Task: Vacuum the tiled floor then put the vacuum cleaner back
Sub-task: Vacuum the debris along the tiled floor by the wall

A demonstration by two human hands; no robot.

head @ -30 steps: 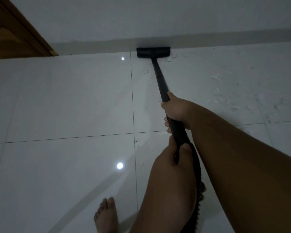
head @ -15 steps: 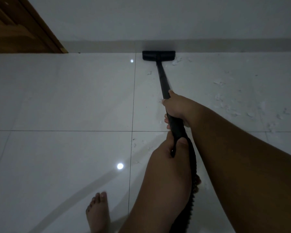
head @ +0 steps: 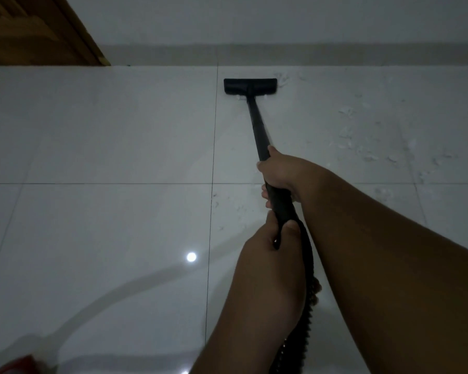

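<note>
Hands: left hand (head: 268,255) and right hand (head: 280,171) both wrapped round vacuum wand (head: 257,125).
Progress: debris (head: 362,147) remains R of floor head (head: 250,86); vacuuming ongoing, put-back pending.

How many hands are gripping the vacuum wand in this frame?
2. The right hand grips the vacuum wand farther along; the left hand holds it lower, where the ribbed hose begins. No other hands in view.

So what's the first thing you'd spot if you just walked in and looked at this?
The long black vacuum wand up the middle, with its flat head near the far wall. The right hand grips it higher, the left hand lower by the ribbed hose. White crumbs dot the tiles at right.
</note>
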